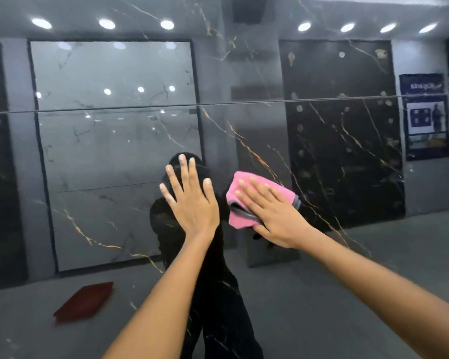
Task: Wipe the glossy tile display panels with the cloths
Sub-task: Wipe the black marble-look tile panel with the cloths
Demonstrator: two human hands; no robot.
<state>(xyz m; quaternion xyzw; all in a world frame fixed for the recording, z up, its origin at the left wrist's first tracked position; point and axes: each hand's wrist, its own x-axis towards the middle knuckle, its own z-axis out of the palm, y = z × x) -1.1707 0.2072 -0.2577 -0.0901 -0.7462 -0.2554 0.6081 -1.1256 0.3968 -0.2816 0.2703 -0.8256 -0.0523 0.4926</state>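
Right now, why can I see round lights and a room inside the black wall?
In the head view, the glossy tile panel acts like a mirror: ceiling spotlights glare as white dots, the room looks hazy, and a dark silhouette shows behind the left hand; the right hand presses a pink cloth.

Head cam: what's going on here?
A person is wiping a glossy black marble-look tile panel with gold veins. The right hand presses a folded pink cloth with grey trim flat against the panel. The left hand is empty, palm flat on the tile beside it, fingers spread. The panel mirrors the showroom.
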